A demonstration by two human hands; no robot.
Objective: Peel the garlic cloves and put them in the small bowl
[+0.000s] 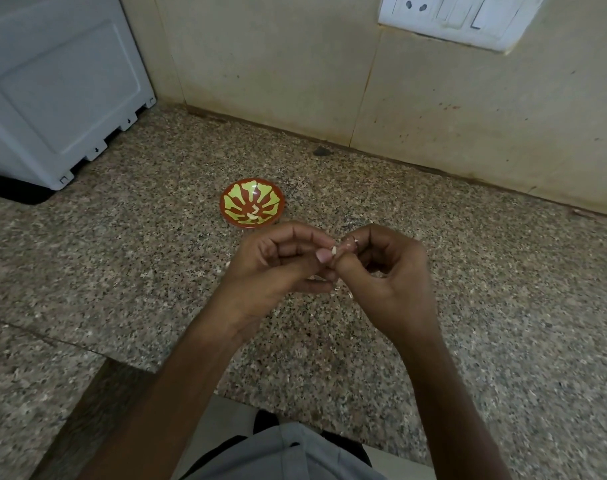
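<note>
- Garlic clove (334, 250): a small pale piece held above the countertop, at the point where the two hands meet. It is mostly covered by fingertips, so whether skin remains on it cannot be told.
- Left hand (277, 268): fingers curled, with thumb and forefinger pinching the clove from the left.
- Right hand (388, 271): fingers curled, with the thumb and fingertips closed on the same clove from the right. The two hands touch at the thumbs.
- Small bowl (223, 202): red-brown with a yellow-green petal pattern, standing on the countertop just beyond the left hand.
- Peeled cloves (252, 212): a few pale pieces lying in the bottom of the bowl.
- Pale scraps (227, 263): possibly peel, on the stone beside the left hand.
- Countertop (122, 254): speckled granite.
- White appliance (59, 81): at the far left.
- Tiled wall (277, 64): behind the countertop, with a switchboard (461, 15) at the upper right.
</note>
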